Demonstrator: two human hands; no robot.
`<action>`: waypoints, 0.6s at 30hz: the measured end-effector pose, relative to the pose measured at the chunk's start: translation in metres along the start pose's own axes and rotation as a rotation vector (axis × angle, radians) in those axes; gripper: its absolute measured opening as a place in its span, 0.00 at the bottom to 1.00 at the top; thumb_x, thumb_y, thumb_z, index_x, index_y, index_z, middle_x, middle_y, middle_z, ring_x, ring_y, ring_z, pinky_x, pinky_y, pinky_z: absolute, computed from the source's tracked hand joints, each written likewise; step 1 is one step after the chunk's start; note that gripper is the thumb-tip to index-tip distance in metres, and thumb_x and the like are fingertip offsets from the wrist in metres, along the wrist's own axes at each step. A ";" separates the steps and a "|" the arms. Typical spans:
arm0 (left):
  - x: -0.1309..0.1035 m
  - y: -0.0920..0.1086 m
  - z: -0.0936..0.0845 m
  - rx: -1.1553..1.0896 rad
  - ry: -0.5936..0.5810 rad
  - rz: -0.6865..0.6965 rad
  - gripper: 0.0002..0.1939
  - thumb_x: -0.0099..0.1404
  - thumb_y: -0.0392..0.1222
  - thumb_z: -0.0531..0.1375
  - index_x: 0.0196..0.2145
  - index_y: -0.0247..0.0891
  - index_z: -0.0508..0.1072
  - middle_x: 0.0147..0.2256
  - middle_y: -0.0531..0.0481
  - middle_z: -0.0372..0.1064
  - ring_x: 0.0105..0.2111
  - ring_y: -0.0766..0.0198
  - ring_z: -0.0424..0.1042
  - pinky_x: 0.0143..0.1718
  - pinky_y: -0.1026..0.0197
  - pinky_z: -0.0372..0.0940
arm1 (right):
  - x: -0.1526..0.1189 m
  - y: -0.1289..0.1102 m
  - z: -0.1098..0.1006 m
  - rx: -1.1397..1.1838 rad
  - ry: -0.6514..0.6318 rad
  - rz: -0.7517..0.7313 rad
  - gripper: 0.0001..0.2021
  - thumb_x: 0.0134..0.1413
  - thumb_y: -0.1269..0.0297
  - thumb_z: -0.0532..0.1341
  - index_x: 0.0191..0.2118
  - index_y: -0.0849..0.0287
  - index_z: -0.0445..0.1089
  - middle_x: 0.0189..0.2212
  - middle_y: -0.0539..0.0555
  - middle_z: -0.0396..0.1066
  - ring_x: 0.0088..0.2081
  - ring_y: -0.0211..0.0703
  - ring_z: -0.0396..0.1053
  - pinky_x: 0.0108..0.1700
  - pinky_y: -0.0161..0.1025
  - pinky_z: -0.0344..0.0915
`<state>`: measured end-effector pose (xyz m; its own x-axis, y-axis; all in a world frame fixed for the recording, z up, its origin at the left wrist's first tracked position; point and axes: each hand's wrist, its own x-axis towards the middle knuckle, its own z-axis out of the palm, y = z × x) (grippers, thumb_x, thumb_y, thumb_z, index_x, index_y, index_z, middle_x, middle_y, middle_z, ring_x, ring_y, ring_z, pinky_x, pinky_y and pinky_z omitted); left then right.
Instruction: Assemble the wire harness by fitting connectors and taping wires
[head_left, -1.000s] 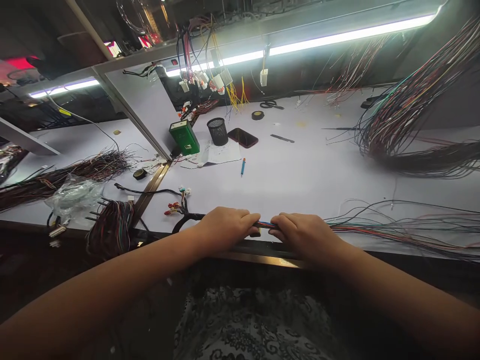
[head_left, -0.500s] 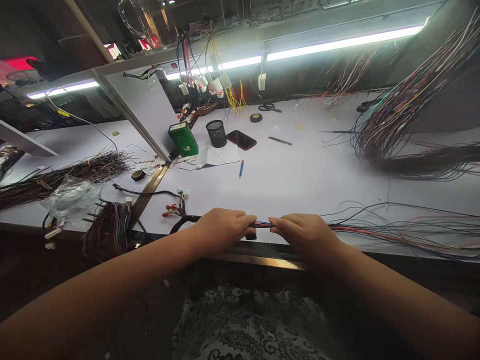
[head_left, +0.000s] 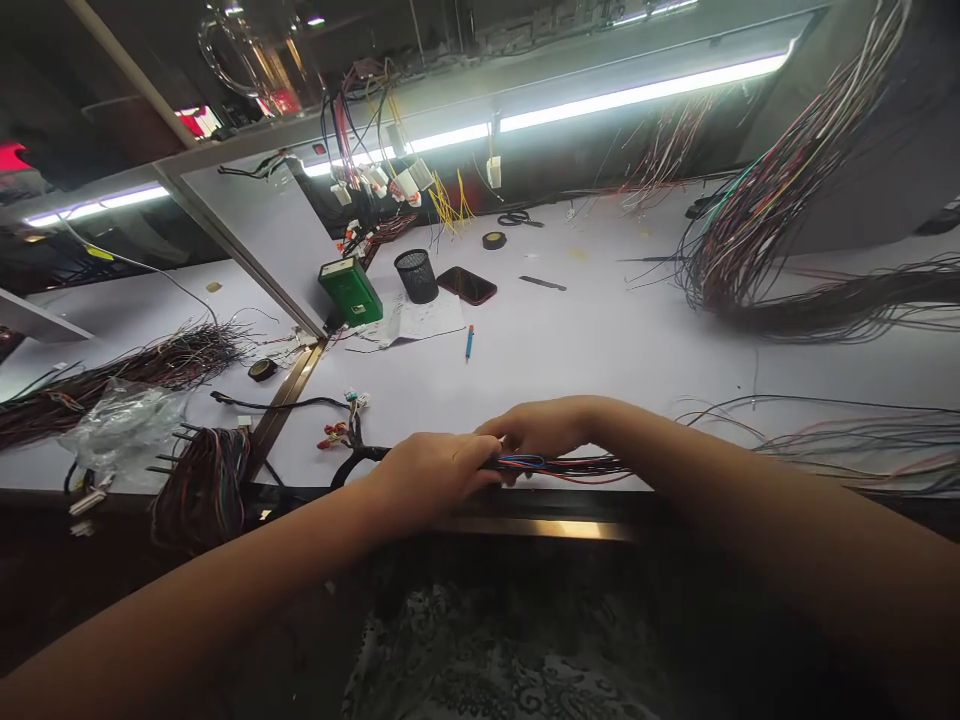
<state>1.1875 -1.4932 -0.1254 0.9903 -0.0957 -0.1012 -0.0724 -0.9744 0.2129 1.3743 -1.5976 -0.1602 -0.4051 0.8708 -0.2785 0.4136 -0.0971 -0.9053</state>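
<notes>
A bundle of thin colored wires (head_left: 570, 466) runs along the front edge of the white table. My left hand (head_left: 431, 470) is closed round the bundle, just right of its black-wrapped part (head_left: 352, 462). My right hand (head_left: 529, 435) touches my left fingertips and reaches over the wires from behind; its fingers are partly hidden, and what they grip is unclear. Small connectors, red and yellow (head_left: 334, 434) and white-green (head_left: 355, 400), branch off at the left. Loose wire ends spread to the right.
Behind lie a blue pen (head_left: 469, 343), a phone (head_left: 468, 285), a mesh cup (head_left: 416, 276), a green box (head_left: 351, 291), black tape (head_left: 494, 240) and scissors (head_left: 519, 218). Large wire bundles lie left (head_left: 172, 360) and hang right (head_left: 750, 240). A plastic bag (head_left: 124, 420) sits left.
My right hand has moved left along the wires to meet my left hand, its forearm now above the bundle. A blue wire loop shows beside my fingers. The whole view has shifted slightly.
</notes>
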 end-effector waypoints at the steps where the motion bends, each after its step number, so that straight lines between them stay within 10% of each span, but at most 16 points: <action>1: 0.000 0.000 -0.001 -0.005 -0.013 -0.013 0.10 0.68 0.47 0.52 0.40 0.39 0.67 0.31 0.51 0.73 0.30 0.62 0.72 0.28 0.63 0.61 | 0.008 0.001 0.003 0.029 -0.033 -0.017 0.19 0.48 0.73 0.58 0.47 0.53 0.69 0.36 0.47 0.74 0.34 0.36 0.69 0.37 0.33 0.65; 7: 0.000 0.001 -0.005 -0.056 -0.199 -0.132 0.18 0.68 0.51 0.50 0.52 0.43 0.60 0.35 0.48 0.74 0.32 0.56 0.73 0.30 0.60 0.62 | -0.005 0.016 0.010 -0.083 0.497 0.028 0.15 0.49 0.75 0.54 0.41 0.54 0.71 0.30 0.47 0.74 0.32 0.36 0.70 0.36 0.34 0.66; 11: 0.011 -0.006 -0.011 -0.185 -0.218 -0.215 0.22 0.69 0.50 0.47 0.57 0.40 0.53 0.36 0.47 0.74 0.33 0.57 0.72 0.34 0.58 0.62 | -0.033 0.006 0.032 -0.389 0.939 -0.291 0.14 0.55 0.75 0.54 0.43 0.53 0.70 0.39 0.50 0.72 0.37 0.36 0.69 0.41 0.37 0.67; 18: 0.036 -0.009 -0.037 -0.372 -0.388 -0.116 0.15 0.66 0.41 0.48 0.46 0.41 0.69 0.45 0.50 0.71 0.44 0.61 0.68 0.43 0.61 0.60 | -0.037 -0.003 0.102 -0.856 0.744 -0.400 0.10 0.59 0.72 0.55 0.42 0.53 0.70 0.39 0.51 0.71 0.40 0.40 0.68 0.50 0.43 0.65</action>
<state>1.2285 -1.4802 -0.0951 0.8674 -0.1289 -0.4806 0.1509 -0.8521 0.5011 1.3046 -1.6785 -0.1802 -0.1748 0.8583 0.4825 0.8874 0.3497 -0.3005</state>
